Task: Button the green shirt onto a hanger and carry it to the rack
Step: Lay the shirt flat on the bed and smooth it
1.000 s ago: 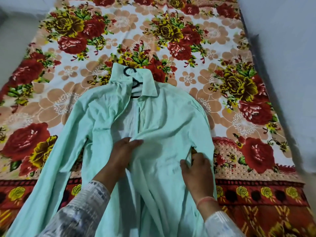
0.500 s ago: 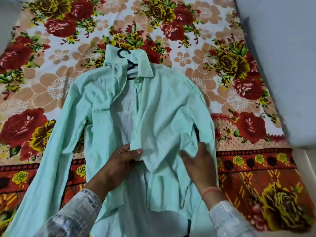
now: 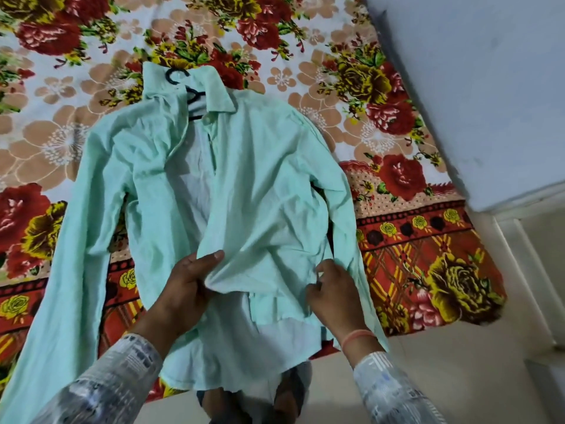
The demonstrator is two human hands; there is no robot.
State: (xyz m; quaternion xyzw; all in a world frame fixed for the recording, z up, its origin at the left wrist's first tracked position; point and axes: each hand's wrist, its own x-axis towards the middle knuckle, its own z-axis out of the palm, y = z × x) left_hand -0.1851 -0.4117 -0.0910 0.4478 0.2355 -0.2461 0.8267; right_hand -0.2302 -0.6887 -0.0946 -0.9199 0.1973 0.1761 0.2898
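Note:
A pale green long-sleeved shirt lies front-up on a floral bedsheet, its front open down the middle. A black hanger sits inside the collar, with only its hook and neck showing. My left hand pinches the lower edge of the shirt's right front panel, thumb on top. My right hand grips bunched fabric of the same panel near its side seam. The panel's hem is drawn up and folded over between both hands. The left sleeve stretches down toward the near left corner.
The floral bedsheet covers the mattress, whose near edge hangs over a pale floor. A grey wall runs along the right side. My feet show below the shirt's hem at bottom centre.
The view has tilted down and the shirt has slid toward the near edge of the bed. Both hands have gathered the right front panel, lifting and folding its hem upward.

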